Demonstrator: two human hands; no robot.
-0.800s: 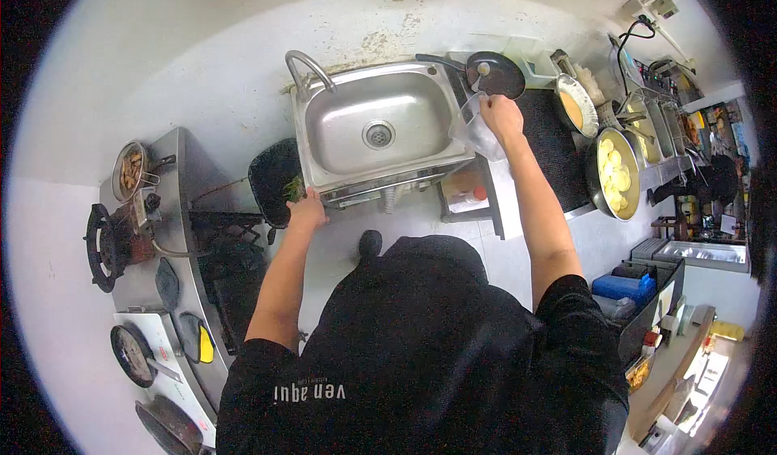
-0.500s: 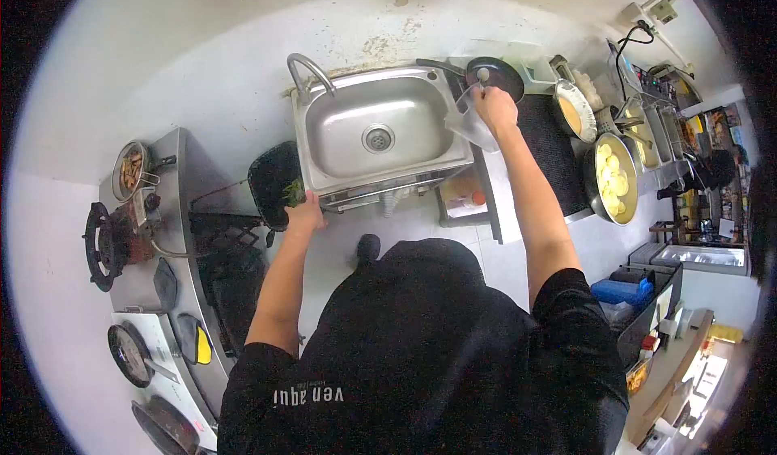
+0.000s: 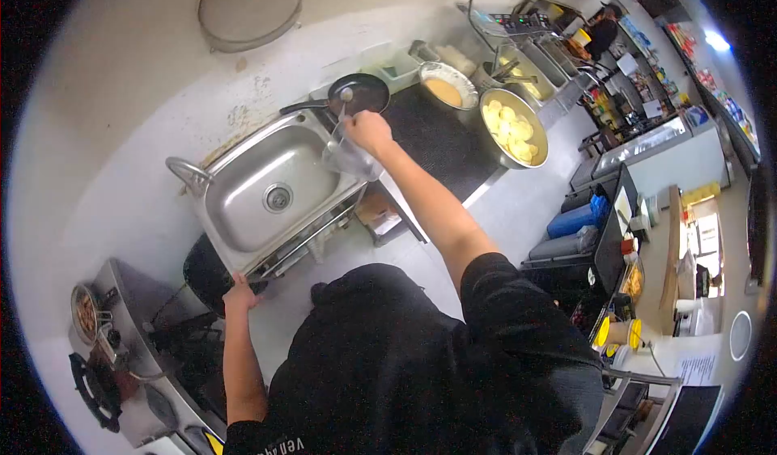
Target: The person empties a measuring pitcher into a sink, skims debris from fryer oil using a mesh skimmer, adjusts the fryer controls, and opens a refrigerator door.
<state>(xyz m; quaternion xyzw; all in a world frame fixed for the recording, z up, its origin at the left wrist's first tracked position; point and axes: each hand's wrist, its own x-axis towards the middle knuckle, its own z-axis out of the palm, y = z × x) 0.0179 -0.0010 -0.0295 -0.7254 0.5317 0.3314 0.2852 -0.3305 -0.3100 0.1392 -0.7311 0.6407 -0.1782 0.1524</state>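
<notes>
My left hand (image 3: 240, 296) is low beside the near left corner of the steel sink (image 3: 271, 196), over the edge of a black bin (image 3: 206, 270); a finger and thumb show apart, with nothing visible between them. My right hand (image 3: 369, 132) is closed on the rim of a clear plastic container (image 3: 350, 160), held tilted at the sink's right edge. Just beyond that hand lies a black frying pan (image 3: 360, 93) with a small pale round thing in it. The sink basin holds nothing visible, and its curved tap (image 3: 191, 172) stands at the left.
Right of the sink are a dark mat (image 3: 441, 141), a bowl of orange-brown liquid (image 3: 443, 91) and a steel bowl of pale yellow slices (image 3: 510, 131). A steel counter with a pan (image 3: 85, 313) and burner stands left. Far back is a person (image 3: 603, 33).
The view has swung right, so the sink appears lower left and tilted. The green scraps seen by my left hand no longer show. My right hand still grips the clear container.
</notes>
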